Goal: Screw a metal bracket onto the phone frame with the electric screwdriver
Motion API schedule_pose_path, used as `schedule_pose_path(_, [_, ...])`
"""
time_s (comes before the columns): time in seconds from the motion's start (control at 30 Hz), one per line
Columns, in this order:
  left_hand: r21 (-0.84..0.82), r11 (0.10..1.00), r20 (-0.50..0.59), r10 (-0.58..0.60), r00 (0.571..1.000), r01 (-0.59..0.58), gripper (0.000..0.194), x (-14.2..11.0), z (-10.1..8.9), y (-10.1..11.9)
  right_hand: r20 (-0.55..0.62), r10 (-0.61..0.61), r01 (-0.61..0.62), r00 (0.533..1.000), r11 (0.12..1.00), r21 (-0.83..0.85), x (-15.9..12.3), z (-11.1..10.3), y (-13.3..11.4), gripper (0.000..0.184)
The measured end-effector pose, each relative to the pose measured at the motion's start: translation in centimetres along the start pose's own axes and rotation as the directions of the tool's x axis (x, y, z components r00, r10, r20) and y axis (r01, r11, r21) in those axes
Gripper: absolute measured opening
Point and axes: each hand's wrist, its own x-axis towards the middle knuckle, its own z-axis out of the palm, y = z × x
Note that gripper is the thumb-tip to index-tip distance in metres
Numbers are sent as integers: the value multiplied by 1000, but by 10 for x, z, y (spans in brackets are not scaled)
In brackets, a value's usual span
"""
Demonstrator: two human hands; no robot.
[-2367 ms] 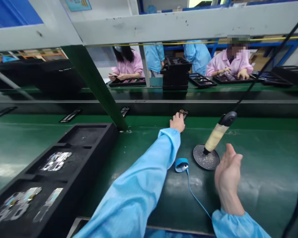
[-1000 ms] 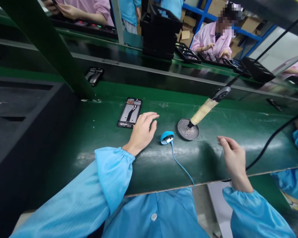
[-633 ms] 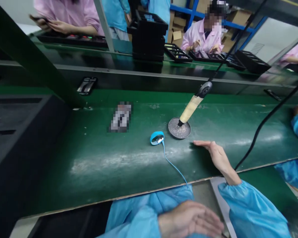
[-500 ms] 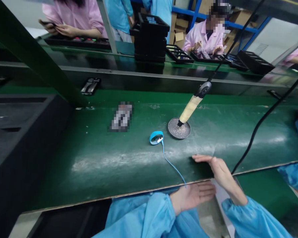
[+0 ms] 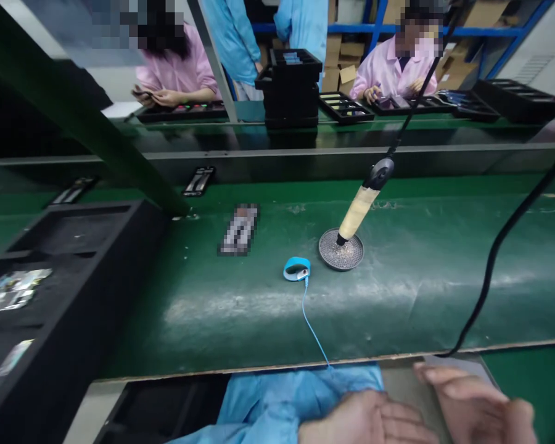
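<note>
Wrist strap (image 5: 296,269) on bench; left hand (image 5: 370,422), right hand (image 5: 478,404) empty.

garment: light-blue smock (image 5: 277,401) | fabric: thin, creased | hands (image 5: 370,422): bare, ungloved

Both hands are sitting open and empty at the bottom edge of the frame, left hand (image 5: 370,422) beside right hand (image 5: 478,401). Mid-frame, a blue wrist strap (image 5: 296,269) is lying just left of a round dish (image 5: 341,250) with a screwdriver (image 5: 361,205) leaning in it.
</note>
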Motion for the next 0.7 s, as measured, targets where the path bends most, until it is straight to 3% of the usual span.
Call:
schedule_pose_path(0.07, [-14,998,-63,66,996,-67,49,-30,22,26,-152,26,-16,988,998,64,11,6,-2,63])
schedule_pose_path(0.1, [-13,979,-121,200,972,-203,51,-44,36,48,-170,37,-21,985,996,91,19,11,-4,62])
schedule_pose_path(0.13, [24,928,-192,370,909,-373,49,-56,51,75,-114,35,-21,993,993,120,27,18,-6,60])
schedule_pose_path(0.17, [95,847,-244,529,813,-523,46,-64,66,105,-27,25,-21,999,988,151,36,26,-7,59])
schedule_pose_path(0.23, [270,623,-300,779,551,-734,46,-70,89,168,51,-59,45,997,968,248,53,45,-8,58])
schedule_pose_path(0.27, [361,533,-299,843,447,-765,49,-66,97,197,60,-90,69,994,954,291,61,54,-8,57])
schedule_pose_path(0.3, [450,484,-290,874,389,-750,51,-59,101,222,54,-115,91,992,941,327,67,64,-7,56])
schedule_pose_path(0.33, [534,465,-280,885,371,-706,53,-50,102,242,50,-125,100,991,931,350,73,73,-7,55])
schedule_pose_path(0.37, [608,469,-280,881,381,-640,55,-39,101,258,51,-132,105,990,925,364,77,80,-7,54])
schedule_pose_path(0.43, [724,487,-281,855,436,-489,58,-16,95,275,42,-149,122,988,916,382,83,90,-7,55])
schedule_pose_path(0.53, [825,451,-236,821,519,-339,63,7,82,279,33,-161,134,986,908,397,87,93,-9,57])
schedule_pose_path(0.7, [895,343,-108,787,607,-286,72,8,67,278,-18,-156,151,988,910,386,95,97,-8,54])
